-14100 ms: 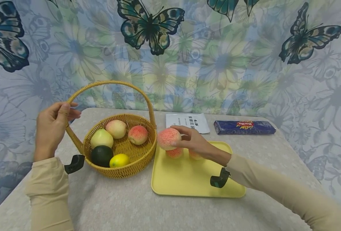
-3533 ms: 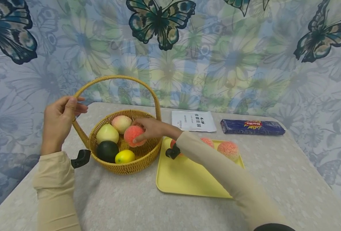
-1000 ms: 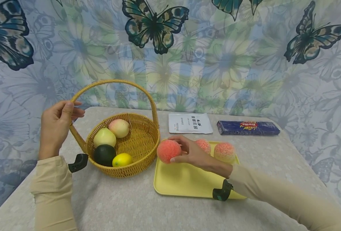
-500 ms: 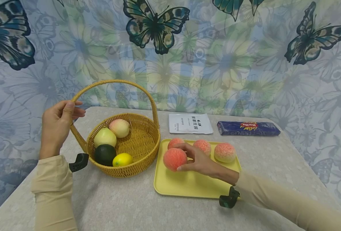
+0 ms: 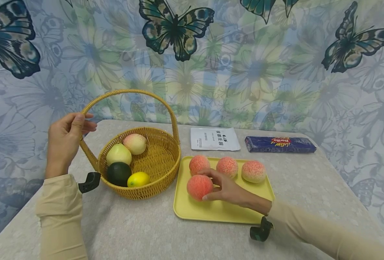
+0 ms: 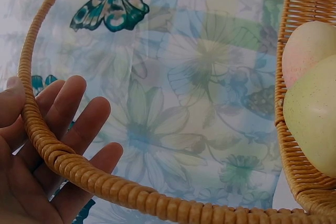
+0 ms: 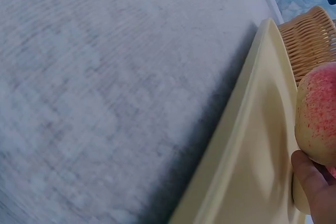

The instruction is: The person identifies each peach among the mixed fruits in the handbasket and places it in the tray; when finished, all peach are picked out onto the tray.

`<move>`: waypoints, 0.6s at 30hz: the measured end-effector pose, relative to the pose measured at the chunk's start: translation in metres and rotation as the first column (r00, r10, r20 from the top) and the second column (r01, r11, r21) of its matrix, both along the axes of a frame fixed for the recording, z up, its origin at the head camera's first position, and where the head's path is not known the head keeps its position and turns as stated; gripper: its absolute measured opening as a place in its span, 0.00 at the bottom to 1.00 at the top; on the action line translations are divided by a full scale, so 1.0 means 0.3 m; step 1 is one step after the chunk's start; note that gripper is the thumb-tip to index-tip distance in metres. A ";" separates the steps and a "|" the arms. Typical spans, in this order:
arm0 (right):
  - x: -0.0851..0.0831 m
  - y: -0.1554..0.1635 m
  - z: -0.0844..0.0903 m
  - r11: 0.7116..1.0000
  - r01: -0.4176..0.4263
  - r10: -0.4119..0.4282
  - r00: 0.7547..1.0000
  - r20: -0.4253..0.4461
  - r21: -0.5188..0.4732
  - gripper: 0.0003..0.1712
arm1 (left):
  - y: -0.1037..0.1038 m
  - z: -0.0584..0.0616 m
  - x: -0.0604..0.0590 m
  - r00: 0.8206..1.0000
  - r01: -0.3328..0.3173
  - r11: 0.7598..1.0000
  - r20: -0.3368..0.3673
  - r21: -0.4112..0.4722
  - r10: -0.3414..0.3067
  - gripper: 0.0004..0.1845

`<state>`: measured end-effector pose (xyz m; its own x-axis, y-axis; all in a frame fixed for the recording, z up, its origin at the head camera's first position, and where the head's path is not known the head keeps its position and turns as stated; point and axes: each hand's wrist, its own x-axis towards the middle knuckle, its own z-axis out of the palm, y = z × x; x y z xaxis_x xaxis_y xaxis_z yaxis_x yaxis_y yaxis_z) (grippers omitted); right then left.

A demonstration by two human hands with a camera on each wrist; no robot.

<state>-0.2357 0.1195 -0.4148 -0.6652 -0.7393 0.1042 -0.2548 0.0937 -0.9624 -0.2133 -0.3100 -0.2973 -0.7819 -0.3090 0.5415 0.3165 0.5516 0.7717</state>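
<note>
Peach (image 5: pixel 199 187) gripped by right hand (image 5: pixel 225 187), resting on tray (image 5: pixel 224 213); left hand (image 5: pixel 63 141) grips basket handle (image 5: pixel 87 104).

The head view looks forward and down across the table (image 5: pixel 139 231). Each wrist view sits very close: the left beside the basket (image 6: pixel 131 195) handle, the right low along the tray (image 7: pixel 247 150) edge, both also in the head view.

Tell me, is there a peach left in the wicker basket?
Yes, one pale peach sits at the back of the wicker basket, beside a green pear, while four redder peaches are on the yellow tray.
</note>
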 end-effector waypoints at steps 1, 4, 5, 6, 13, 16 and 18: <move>0.000 0.000 -0.005 1.000 -0.005 0.005 1.000 -0.001 -0.006 0.37 | -0.001 0.000 0.000 1.000 0.000 1.000 -0.001 0.000 0.000 0.22; 0.002 -0.001 -0.020 1.000 -0.017 0.017 1.000 0.006 -0.020 0.37 | -0.002 -0.001 -0.001 1.000 0.000 1.000 -0.001 0.001 0.000 0.22; 0.002 -0.002 -0.024 1.000 -0.019 0.019 1.000 0.011 -0.021 0.37 | -0.002 -0.001 -0.001 1.000 0.000 1.000 -0.002 0.001 0.000 0.22; 0.003 -0.003 -0.027 1.000 -0.019 0.020 1.000 0.016 -0.021 0.38 | -0.002 -0.002 0.000 1.000 -0.001 1.000 -0.003 0.000 0.001 0.22; 0.009 -0.007 -0.039 1.000 -0.011 0.011 1.000 -0.001 -0.009 0.40 | 0.002 0.000 0.001 1.000 -0.012 1.000 -0.008 -0.005 0.012 0.22; 0.013 -0.007 -0.043 1.000 -0.001 0.001 1.000 -0.014 -0.003 0.41 | 0.004 0.001 0.002 1.000 -0.021 1.000 -0.003 -0.014 0.020 0.22; 0.016 -0.006 -0.046 1.000 0.004 -0.004 1.000 -0.017 0.005 0.41 | 0.005 0.002 0.003 1.000 -0.024 1.000 0.001 -0.017 0.024 0.23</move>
<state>-0.2309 0.1177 -0.4286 -0.6665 -0.7371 0.1112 -0.2703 0.1000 -0.9576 -0.2123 -0.3084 -0.2968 -0.7751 -0.3178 0.5461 0.3024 0.5723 0.7623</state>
